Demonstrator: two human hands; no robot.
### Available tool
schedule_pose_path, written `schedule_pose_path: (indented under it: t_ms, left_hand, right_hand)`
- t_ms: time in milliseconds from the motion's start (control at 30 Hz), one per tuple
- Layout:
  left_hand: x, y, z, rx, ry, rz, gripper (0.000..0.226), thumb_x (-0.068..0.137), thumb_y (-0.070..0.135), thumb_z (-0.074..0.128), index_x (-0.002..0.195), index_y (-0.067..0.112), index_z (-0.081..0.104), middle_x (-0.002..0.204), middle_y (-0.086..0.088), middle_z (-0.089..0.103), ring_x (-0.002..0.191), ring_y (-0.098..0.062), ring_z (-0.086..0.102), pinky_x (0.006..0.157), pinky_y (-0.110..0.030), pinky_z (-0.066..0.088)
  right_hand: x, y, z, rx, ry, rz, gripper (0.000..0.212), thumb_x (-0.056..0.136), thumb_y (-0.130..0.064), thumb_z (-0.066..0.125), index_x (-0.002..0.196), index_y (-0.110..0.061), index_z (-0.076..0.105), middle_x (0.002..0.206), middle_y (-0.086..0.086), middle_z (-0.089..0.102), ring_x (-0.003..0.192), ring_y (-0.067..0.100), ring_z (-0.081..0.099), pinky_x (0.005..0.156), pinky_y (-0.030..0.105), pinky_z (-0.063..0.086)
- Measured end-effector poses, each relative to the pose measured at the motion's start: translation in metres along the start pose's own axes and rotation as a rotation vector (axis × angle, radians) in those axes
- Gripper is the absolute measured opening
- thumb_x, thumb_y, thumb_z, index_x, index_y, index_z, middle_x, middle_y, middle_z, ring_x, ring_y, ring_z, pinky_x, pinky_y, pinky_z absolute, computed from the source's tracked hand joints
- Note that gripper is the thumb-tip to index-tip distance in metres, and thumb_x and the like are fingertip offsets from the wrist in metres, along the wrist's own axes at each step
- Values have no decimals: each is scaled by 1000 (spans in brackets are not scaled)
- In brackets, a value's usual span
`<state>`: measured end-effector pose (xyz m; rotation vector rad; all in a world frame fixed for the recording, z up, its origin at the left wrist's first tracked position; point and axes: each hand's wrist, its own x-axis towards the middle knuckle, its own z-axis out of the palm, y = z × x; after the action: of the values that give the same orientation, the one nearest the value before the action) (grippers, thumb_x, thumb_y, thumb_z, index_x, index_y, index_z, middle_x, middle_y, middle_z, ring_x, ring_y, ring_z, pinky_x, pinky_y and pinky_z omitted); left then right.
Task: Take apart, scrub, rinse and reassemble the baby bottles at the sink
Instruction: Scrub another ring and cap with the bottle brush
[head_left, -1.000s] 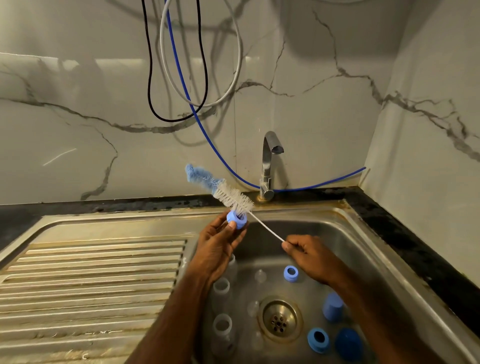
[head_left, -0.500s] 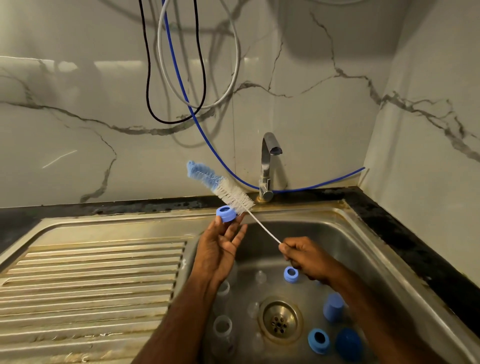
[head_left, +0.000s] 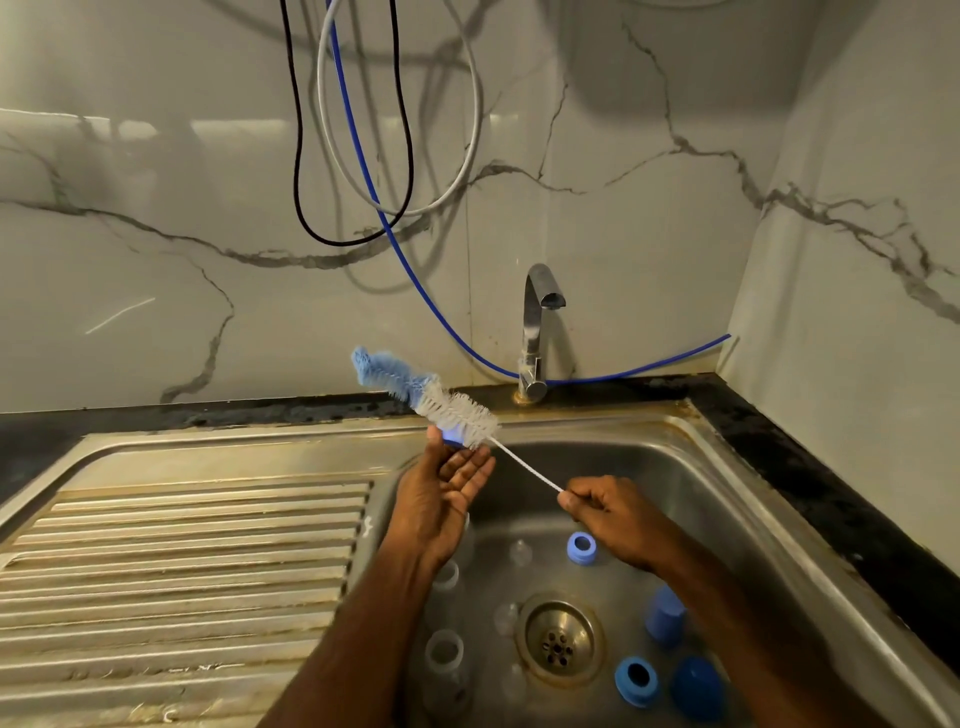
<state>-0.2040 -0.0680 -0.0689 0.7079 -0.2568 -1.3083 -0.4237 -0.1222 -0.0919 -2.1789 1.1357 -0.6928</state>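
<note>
Seen from the head camera, the left hand (head_left: 441, 499) is holding a small blue plastic screw ring (head_left: 453, 434) at its fingertips, just left of the steel tap (head_left: 535, 332), with the other fingers spread out straight. The right hand (head_left: 608, 512) is pinching the thin white wire handle of the long bottle brush with white and blue bristles (head_left: 457, 408); both hands are working apart, joined only by the brush. A second ago the bristles were standing pushed up through the ring; now the ring is sitting under the white bristles near the wire end, so the brush is being drawn back and this ring is probably nearly scrubbed. Below the tap, in the stainless steel sink basin (head_left: 727, 499), clear bottle bodies (head_left: 444, 649), clear teats, two more blue rings (head_left: 581, 546) and blue caps (head_left: 696, 688) are lying around the drain (head_left: 558, 640), apparently waiting for scrubbing, rinsing and reassembly.
</note>
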Motion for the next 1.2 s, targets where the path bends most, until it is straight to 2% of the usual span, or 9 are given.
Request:
schedule_pose_path:
  t_ms: [67, 267, 400, 500, 600, 733, 833, 1000, 1200]
  left_hand:
    - [-1, -7, 3, 58, 1, -7, 38, 102, 34, 54, 122, 4, 62, 108, -20, 75, 106, -30, 71, 98, -43, 53]
    - [0, 8, -3, -30, 14, 26, 40, 99, 35, 55, 120, 2, 63, 119, -23, 71, 116, -34, 66, 106, -45, 48]
    - [-5, -1, 4, 27, -15, 3, 41, 99, 34, 55, 127, 4, 60, 114, -20, 74, 110, -31, 70, 97, -42, 53]
    - [-5, 3, 5, -101, -61, 34, 41, 95, 29, 58, 128, 3, 60, 124, -23, 69, 117, -34, 66, 98, -46, 55]
    - [-3, 8, -1, -128, -142, 41, 48, 92, 26, 58, 135, 4, 57, 134, -23, 63, 126, -36, 61, 101, -49, 52]
    - [-4, 4, -5, 69, -193, 65, 43, 96, 11, 53, 137, -2, 52, 134, -24, 63, 126, -39, 60, 101, -51, 51]
    - [-1, 2, -7, 206, -154, 130, 44, 95, 1, 55, 138, -4, 50, 131, -24, 64, 122, -38, 63, 97, -46, 54]
    - [4, -19, -12, 480, -177, 254, 35, 76, -3, 79, 105, 9, 61, 100, -13, 73, 95, -31, 70, 85, -33, 61]
    - [11, -59, -18, 1088, -234, 326, 50, 80, -8, 76, 122, 16, 67, 114, -5, 73, 103, -18, 72, 91, -37, 59]
  right_hand:
    - [1, -4, 7, -24, 29, -32, 34, 101, -31, 54, 74, -11, 59, 65, 9, 56, 57, 7, 48, 63, 36, 47]
    - [1, 6, -8, -18, 36, 10, 32, 101, -26, 56, 69, -19, 57, 60, -5, 50, 54, 2, 46, 56, 17, 41]
    - [1, -1, 1, -15, -2, -15, 30, 102, -27, 55, 75, -17, 62, 64, 5, 57, 57, 2, 49, 59, 20, 42]
    - [1, 2, -3, 3, 17, -5, 29, 102, -28, 55, 76, -16, 63, 64, 4, 55, 56, 0, 49, 57, 18, 43]
    - [1, 11, -7, 18, 17, 46, 31, 102, -33, 54, 78, -14, 62, 66, 6, 55, 60, 5, 50, 63, 30, 47]
    - [1, 10, -8, 39, 4, 49, 33, 102, -30, 53, 72, -18, 57, 60, -7, 48, 58, 4, 46, 63, 29, 43]
    - [-3, 6, -11, 26, -44, 31, 36, 102, -29, 53, 66, -27, 53, 60, -7, 49, 55, 0, 46, 58, 18, 42]
    - [-6, 0, -18, 107, -67, 39, 36, 100, -27, 57, 65, -19, 56, 59, -6, 50, 58, 6, 46, 61, 26, 41]
    - [-16, 25, -57, 217, -27, 131, 39, 102, -18, 56, 63, -21, 53, 57, -9, 49, 53, 0, 42, 59, 19, 38]
